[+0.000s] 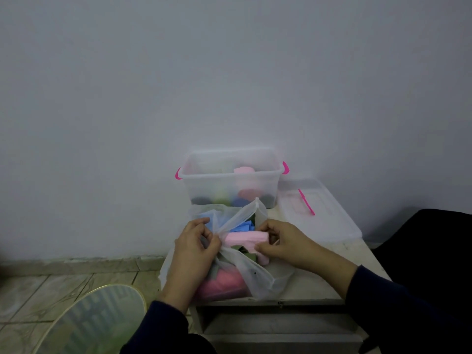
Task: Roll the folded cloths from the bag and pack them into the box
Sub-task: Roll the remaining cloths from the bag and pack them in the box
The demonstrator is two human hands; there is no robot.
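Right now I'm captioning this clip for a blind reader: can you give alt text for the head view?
A right hand pulls a pink cloth from a plastic bag that the left hand grips. Behind sits an open box holding rolled cloths, its lid beside it.

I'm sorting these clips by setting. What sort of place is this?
Most likely a room in a home, not a workshop: a plain painted wall, a tiled floor, and a small low table against the wall bearing a clear plastic storage box.
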